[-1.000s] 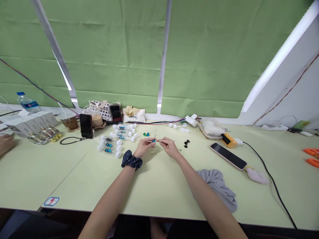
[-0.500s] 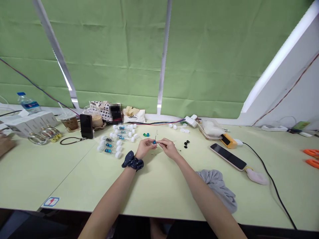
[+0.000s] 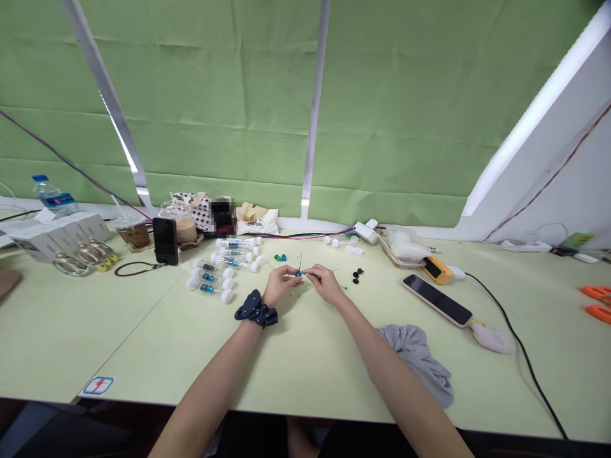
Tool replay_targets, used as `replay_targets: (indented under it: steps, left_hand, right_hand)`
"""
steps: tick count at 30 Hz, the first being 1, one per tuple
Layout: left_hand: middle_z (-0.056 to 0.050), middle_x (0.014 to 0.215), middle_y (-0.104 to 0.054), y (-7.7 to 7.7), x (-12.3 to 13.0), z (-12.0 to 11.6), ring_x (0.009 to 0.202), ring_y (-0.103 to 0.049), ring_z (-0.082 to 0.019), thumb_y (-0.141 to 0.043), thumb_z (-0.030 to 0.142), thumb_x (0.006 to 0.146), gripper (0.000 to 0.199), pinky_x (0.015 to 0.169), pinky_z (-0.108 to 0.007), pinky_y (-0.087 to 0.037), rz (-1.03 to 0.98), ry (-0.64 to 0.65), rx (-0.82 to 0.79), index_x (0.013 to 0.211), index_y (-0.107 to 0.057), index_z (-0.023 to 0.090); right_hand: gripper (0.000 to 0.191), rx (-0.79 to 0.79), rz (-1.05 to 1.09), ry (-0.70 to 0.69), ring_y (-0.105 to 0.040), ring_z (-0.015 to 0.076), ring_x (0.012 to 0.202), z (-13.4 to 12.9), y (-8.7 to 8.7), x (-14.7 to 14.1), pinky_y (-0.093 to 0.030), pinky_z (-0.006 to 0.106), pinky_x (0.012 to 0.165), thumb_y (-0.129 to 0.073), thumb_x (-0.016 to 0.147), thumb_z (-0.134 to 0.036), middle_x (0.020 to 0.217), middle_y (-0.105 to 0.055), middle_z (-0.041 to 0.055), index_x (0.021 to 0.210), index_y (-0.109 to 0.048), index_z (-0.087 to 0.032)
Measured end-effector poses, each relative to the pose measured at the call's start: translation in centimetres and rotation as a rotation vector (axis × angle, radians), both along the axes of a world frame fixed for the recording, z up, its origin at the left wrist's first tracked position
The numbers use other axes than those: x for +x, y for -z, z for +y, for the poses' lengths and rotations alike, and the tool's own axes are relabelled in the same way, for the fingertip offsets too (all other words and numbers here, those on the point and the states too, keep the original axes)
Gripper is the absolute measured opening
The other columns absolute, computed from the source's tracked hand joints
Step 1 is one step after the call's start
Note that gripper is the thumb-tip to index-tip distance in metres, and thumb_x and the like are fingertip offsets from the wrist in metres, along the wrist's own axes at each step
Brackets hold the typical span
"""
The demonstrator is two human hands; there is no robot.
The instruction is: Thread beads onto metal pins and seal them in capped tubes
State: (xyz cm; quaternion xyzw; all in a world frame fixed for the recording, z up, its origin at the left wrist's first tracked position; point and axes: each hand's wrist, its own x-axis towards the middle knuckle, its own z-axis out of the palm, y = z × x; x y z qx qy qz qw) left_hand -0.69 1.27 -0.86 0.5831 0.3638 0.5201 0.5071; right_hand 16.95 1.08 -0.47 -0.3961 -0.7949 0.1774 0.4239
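My left hand (image 3: 281, 284), with a dark dotted scrunchie at its wrist, pinches a small blue bead piece (image 3: 298, 273) from which a thin dark wire sticks up. Close on its right, my right hand (image 3: 324, 284) has thumb and forefinger pressed together at the piece; what they grip is too small to make out. Behind the hands lie green and blue beads (image 3: 280, 258). Several clear tubes with white caps (image 3: 210, 278) and blue parts inside lie to the left. Small black pieces (image 3: 356, 277) sit to the right.
A grey cloth (image 3: 420, 362) lies near my right forearm. Further right are a phone (image 3: 436, 300), a yellow device (image 3: 438, 271), a black cable and orange handles (image 3: 596, 292). An upright phone (image 3: 165, 242), cups and boxes stand left. Another person's hand (image 3: 8, 281) shows at the left edge.
My left hand and the blue bead piece have shifted very slightly right. The other person's hand at the left edge has moved further out of view.
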Motion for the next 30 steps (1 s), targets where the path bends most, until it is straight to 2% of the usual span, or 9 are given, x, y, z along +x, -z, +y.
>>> replay_targets:
  steps: [11,19,23,30]
  left_hand:
    - [-0.008,0.088,-0.063,-0.7,0.4,-0.8,0.065,-0.065,-0.017,-0.075,0.035,0.060,0.033,0.063,-0.032,-0.054,0.025,-0.012,-0.012,0.078,-0.059,0.012]
    - [-0.005,0.073,-0.063,-0.9,0.5,-1.3,0.055,-0.061,-0.014,-0.074,0.035,0.060,0.031,0.053,-0.027,-0.049,0.058,-0.039,0.009,0.077,-0.059,0.013]
    - [-0.005,0.069,-0.064,-0.8,0.8,-1.4,0.053,-0.060,-0.015,-0.073,0.037,0.061,0.031,0.048,-0.025,-0.046,0.091,-0.062,0.013,0.077,-0.059,0.014]
    - [-0.009,0.082,-0.066,-0.6,1.2,-1.4,0.046,-0.055,-0.010,-0.074,0.038,0.059,0.032,0.041,-0.022,-0.041,0.104,-0.128,0.025,0.074,-0.061,0.013]
  right_hand:
    - [0.023,0.004,-0.017,0.031,-0.052,0.0129,0.068,-0.2,-0.1,-0.1,-0.040,0.025,0.066,-0.045,0.086,-0.018,0.081,-0.057,0.0043,0.096,-0.066,-0.020]
    - [0.009,-0.009,0.028,0.097,-0.050,0.0135,0.066,0.2,0.3,-0.3,-0.041,0.025,0.064,-0.051,0.080,-0.019,0.073,-0.056,0.0026,0.078,-0.060,-0.018]
    - [0.011,0.050,0.030,0.133,-0.050,0.0145,0.071,-0.1,0.0,-0.3,-0.042,0.026,0.066,-0.047,0.082,-0.020,0.082,-0.052,0.0047,0.078,-0.057,-0.018]
    - [0.014,0.088,-0.100,0.241,-0.050,0.0129,0.070,-0.6,-0.2,-0.6,-0.041,0.027,0.066,-0.042,0.085,-0.020,0.102,-0.045,0.0069,0.080,-0.054,-0.019]
